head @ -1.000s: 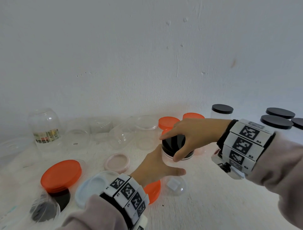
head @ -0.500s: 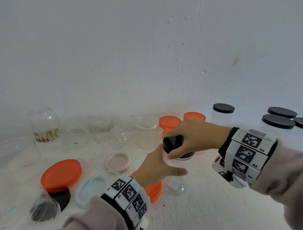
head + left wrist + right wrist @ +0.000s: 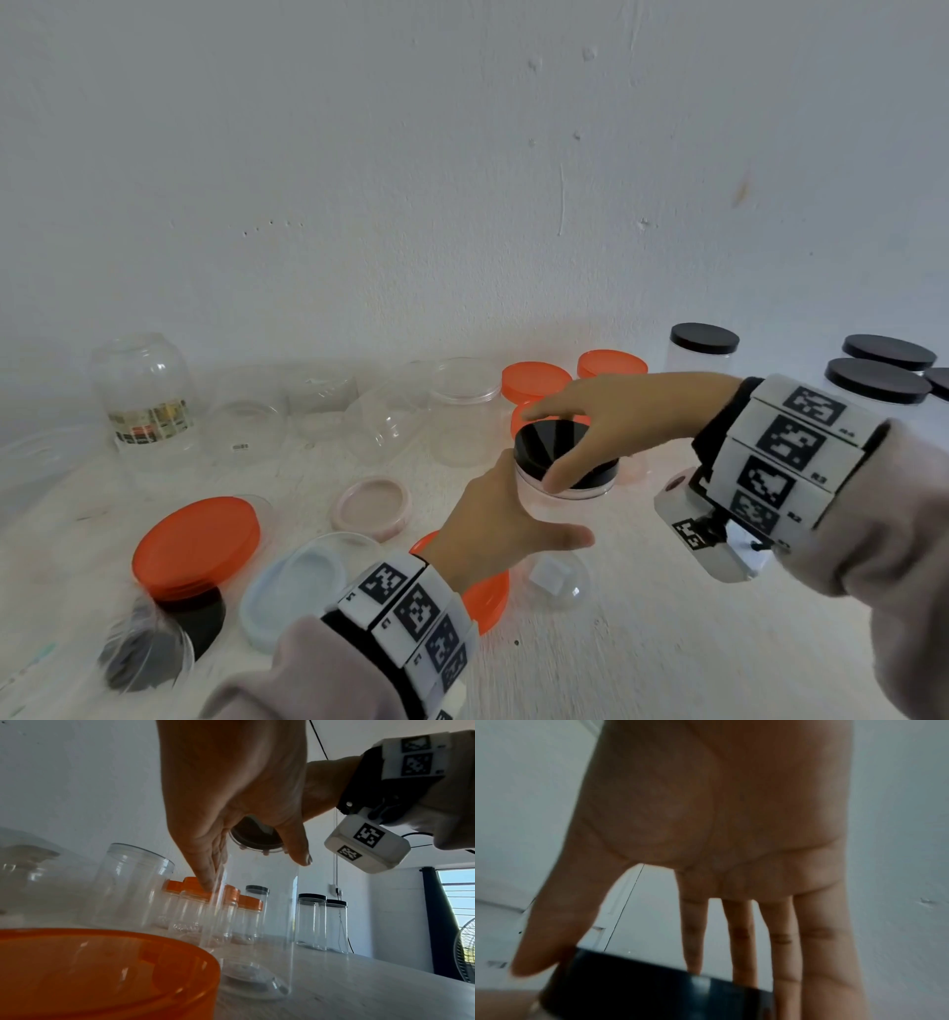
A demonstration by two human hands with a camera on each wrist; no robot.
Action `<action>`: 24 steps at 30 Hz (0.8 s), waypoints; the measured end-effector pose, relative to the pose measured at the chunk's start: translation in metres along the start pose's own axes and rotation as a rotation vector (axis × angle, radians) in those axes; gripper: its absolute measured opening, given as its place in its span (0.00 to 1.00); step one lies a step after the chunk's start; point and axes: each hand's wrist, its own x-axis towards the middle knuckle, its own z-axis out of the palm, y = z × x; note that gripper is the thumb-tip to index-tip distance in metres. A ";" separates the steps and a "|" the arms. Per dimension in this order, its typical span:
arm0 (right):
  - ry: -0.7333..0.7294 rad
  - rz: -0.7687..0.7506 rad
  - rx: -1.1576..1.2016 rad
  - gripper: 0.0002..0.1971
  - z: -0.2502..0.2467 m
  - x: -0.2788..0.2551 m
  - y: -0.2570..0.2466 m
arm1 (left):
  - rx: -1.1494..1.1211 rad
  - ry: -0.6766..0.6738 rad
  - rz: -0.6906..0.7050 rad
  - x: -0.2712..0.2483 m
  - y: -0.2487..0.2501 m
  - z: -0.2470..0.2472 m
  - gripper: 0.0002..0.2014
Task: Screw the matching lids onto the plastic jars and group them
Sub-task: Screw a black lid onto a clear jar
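Observation:
A clear plastic jar [image 3: 560, 519] stands upright on the white table [image 3: 667, 642], near the middle. My left hand [image 3: 498, 519] grips its body, fingers on the far side and thumb in front; the left wrist view shows the same jar [image 3: 259, 912] between fingers and thumb. A black lid [image 3: 549, 447] sits on the jar's mouth. My right hand [image 3: 601, 426] reaches in from the right and pinches the lid between thumb and fingers. In the right wrist view, the black lid [image 3: 654, 990] lies under my right hand [image 3: 718, 821], with the thumb against its side.
Black-lidded jars [image 3: 703, 349] stand at the back right, orange-lidded jars [image 3: 534, 380] behind the hands. Open clear jars [image 3: 464, 411] and a labelled jar [image 3: 144, 390] line the wall. Loose orange [image 3: 195, 545], pale blue [image 3: 298, 580] and pink [image 3: 372, 506] lids lie at the left.
My right hand has shifted its fingers slightly around the black lid while staying on it. The left hand has kept its hold on the jar.

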 end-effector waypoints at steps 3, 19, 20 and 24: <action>-0.013 -0.009 0.014 0.39 -0.003 0.000 0.000 | -0.001 -0.011 0.008 -0.001 0.001 -0.001 0.43; 0.013 -0.086 -0.017 0.34 -0.006 0.000 -0.002 | -0.014 -0.034 0.006 0.000 0.000 -0.003 0.43; 0.005 -0.089 -0.017 0.35 -0.006 0.000 -0.002 | -0.013 -0.035 0.007 -0.001 0.000 -0.003 0.43; -0.041 -0.104 -0.026 0.38 -0.011 0.002 0.000 | -0.029 -0.036 0.003 -0.001 0.000 -0.004 0.43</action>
